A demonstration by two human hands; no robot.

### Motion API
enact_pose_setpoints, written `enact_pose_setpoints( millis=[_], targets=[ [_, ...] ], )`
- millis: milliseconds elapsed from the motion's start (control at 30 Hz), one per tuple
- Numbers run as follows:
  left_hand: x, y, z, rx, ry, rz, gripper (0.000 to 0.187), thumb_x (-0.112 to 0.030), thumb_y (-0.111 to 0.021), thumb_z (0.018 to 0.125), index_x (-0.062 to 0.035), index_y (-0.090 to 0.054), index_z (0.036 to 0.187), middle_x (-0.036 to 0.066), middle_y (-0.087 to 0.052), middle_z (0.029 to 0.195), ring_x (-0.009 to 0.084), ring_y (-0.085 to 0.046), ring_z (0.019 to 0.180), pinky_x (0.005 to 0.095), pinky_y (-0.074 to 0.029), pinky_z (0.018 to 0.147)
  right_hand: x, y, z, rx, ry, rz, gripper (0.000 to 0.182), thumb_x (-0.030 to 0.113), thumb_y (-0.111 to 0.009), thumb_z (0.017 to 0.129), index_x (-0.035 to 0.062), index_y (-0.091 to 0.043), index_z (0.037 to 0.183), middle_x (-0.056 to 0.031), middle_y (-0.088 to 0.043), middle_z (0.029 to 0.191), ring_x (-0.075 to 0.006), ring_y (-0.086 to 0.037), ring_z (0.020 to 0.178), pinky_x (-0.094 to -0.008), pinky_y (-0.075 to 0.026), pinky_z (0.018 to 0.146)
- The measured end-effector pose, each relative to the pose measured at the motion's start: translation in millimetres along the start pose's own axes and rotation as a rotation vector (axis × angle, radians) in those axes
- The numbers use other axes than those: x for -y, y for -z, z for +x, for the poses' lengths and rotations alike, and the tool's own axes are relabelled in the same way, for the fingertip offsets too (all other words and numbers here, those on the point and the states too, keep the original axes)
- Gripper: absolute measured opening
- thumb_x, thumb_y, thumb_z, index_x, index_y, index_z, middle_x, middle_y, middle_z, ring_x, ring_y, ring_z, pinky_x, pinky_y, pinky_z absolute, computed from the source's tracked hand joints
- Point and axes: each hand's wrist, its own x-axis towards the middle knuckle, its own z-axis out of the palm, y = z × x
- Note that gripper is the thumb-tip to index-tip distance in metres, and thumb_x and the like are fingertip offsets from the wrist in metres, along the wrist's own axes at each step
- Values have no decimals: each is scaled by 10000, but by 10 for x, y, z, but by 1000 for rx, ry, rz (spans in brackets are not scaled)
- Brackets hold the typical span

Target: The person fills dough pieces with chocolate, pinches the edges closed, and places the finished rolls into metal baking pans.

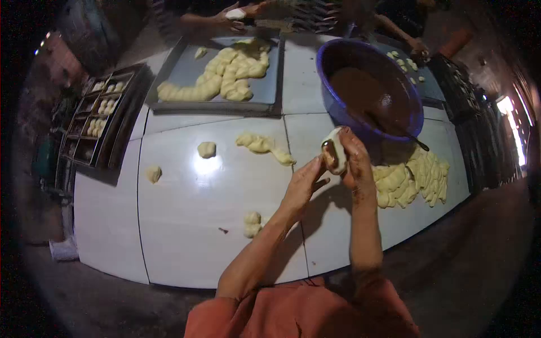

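My right hand [356, 160] is wrapped around a pale dough piece [341, 147] with a glossy brown filling showing in its open middle. The fingertips of my left hand [304, 181] close on the dough's lower left edge. Both hands are raised over the white table. Brown smears mark my right hand and wrist. Just beyond, a blue-purple tub [331, 93] holds smooth brown paste [360, 90], with a dark-handled utensil [414, 141] resting in it.
Pale dough lumps lie in a tray [276, 67] at the back and in a heap [411, 180] at right. Single dough balls [207, 150] and a twisted dough strip [262, 145] dot the tiled table [186, 242]. At left stands a compartmented rack [104, 115]. Across the table, other people's hands [234, 14] handle dough.
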Motion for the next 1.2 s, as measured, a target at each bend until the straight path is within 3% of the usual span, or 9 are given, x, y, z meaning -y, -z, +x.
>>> enact_pose_setpoints(
  millis=[167,300,400,567,633,700,900,967,1200],
  targets=[
    [-258,457,-422,-100,40,-52,368,-268,-625,1015,-1,-645,1269,58,-702,1086,128,-647,990,296,-538,848,-588,-282,-453,-46,-39,130,244,179,-498,1045,52,-552,1246,-46,-647,1070,-131,-650,1011,-291,-550,860],
    [-295,889,-617,-254,-17,137,358,-170,-721,943,32,-655,1232,90,-718,1021,149,-677,904,272,-569,809,-1026,-641,-729,-15,98,-561,551,-12,-651,876,34,-495,1402,-121,-543,1330,-218,-558,1236,-362,-504,1021],
    [-386,928,-793,-286,-74,249,395,-185,-724,940,31,-661,1265,103,-717,1069,164,-679,953,302,-585,813,-1318,-867,-775,-55,535,-1130,532,36,-716,881,26,-545,1384,-138,-569,1264,-265,-609,1169,-347,-591,858],
    [-434,1081,-867,-424,-342,578,345,-200,-725,936,23,-706,1197,102,-724,1068,179,-680,955,313,-575,826,-1650,-1028,-681,-157,591,-1038,184,7,-673,921,-42,-684,1097,-106,-606,1047,-185,-614,889,-328,-517,798],
    [-498,1129,-851,-359,-294,387,375,-197,-757,920,34,-697,1209,107,-730,1055,138,-668,957,258,-555,757,-1668,-1086,-653,-142,432,-1027,160,90,-684,929,-22,-686,1043,-80,-646,944,-190,-615,836,-322,-515,708],
    [-584,1179,-839,-299,-199,412,351,-235,-734,935,14,-710,1182,110,-728,1021,151,-673,918,290,-558,763,-1569,-1255,-718,-185,86,-528,169,163,-709,939,2,-680,979,-5,-627,809,-109,-583,810,-299,-502,720],
    [-884,1402,-901,-254,37,327,429,-278,-749,920,22,-677,1218,111,-719,1050,162,-693,896,303,-589,755,-1470,-1218,-932,29,-164,-393,292,213,-673,979,12,-664,1190,-62,-615,1107,-130,-597,963,-274,-537,767],
    [-882,1405,-949,-258,21,344,416,-244,-752,915,27,-674,1219,123,-719,1057,176,-699,926,293,-599,759,-1529,-1199,-931,198,231,-743,335,178,-661,981,35,-635,1283,-95,-547,1259,-154,-591,1028,-294,-553,832],
    [-870,1285,-1223,-128,-162,337,247,-104,-678,941,27,-700,1150,139,-730,1019,205,-728,904,349,-644,783,-1767,-1252,-886,54,549,-635,230,132,-656,980,22,-606,1175,-113,-549,1288,-188,-595,1089,-345,-544,916]
  ],
)
